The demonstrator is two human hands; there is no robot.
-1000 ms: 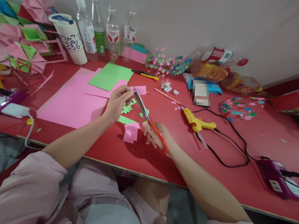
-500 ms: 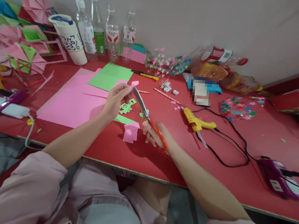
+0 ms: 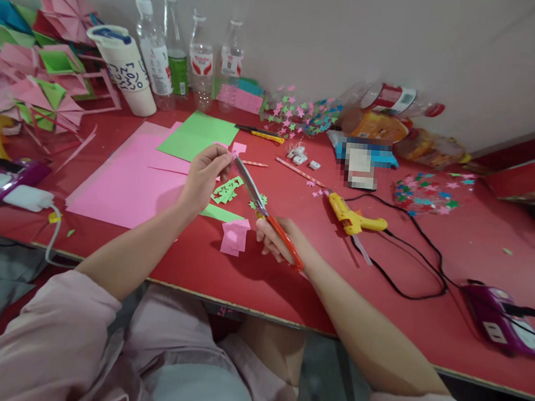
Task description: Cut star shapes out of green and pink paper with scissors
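My left hand (image 3: 209,174) pinches a small piece of pink paper (image 3: 239,149) between thumb and fingers. My right hand (image 3: 276,239) is closed round the orange handles of a pair of scissors (image 3: 252,190). The blade tips reach up to the pink piece, right beside my left fingertips. Below the blades lie green paper scraps with star cutouts (image 3: 227,190), a green paper strip (image 3: 222,213) and small pink paper pieces (image 3: 235,237). Large pink sheets (image 3: 121,180) and a green sheet (image 3: 198,136) rest behind and left of my left hand.
A yellow glue gun (image 3: 354,218) with a black cord lies to the right. A utility knife (image 3: 267,137) is farther back. Several bottles (image 3: 201,65) and a white cup (image 3: 124,69) stand by the wall. Purple power strips (image 3: 499,317) sit at both sides. Paper stars (image 3: 430,195) are at right.
My left hand has shifted slightly left and toward me with the pink piece. The scissors' tips have followed a little to the left; the right hand has barely moved.
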